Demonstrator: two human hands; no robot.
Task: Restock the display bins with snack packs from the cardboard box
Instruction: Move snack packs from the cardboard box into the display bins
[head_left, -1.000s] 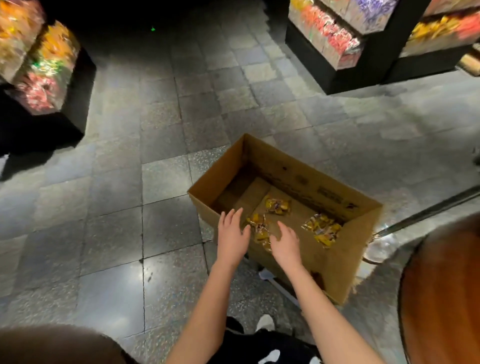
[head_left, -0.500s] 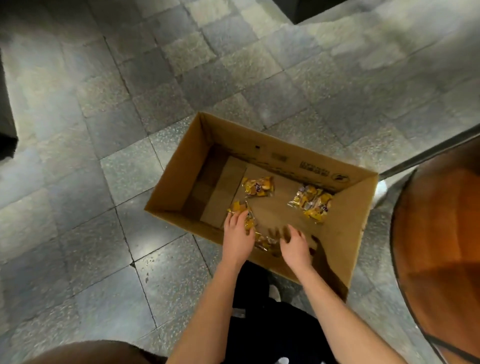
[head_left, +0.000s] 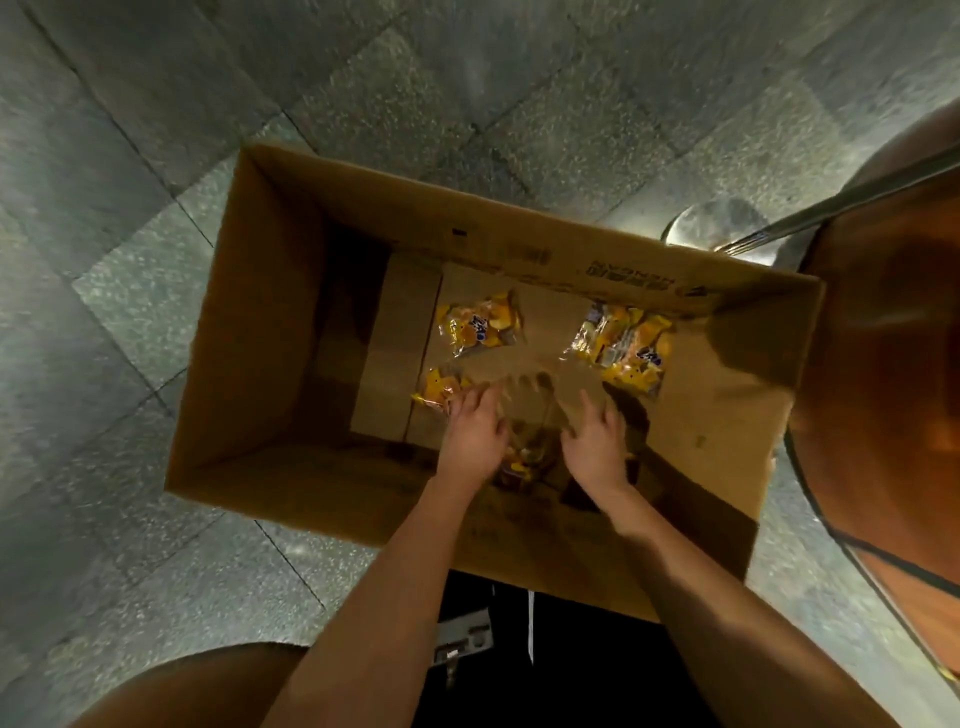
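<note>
Low in the box (head_left: 270, 322), the right hand (head_left: 597, 447) spread empty fingers; the left hand (head_left: 472, 441) touched a pack (head_left: 436, 387), whether gripping I could not tell; more packs (head_left: 623, 343) lay scattered near frame centre; a hasty scoop might spill slippery wrappers.

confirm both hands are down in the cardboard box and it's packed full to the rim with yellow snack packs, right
Not full. The left hand and right hand are down in the cardboard box, but the head view shows it nearly empty: only a few yellow snack packs lie scattered on its bottom.
</note>
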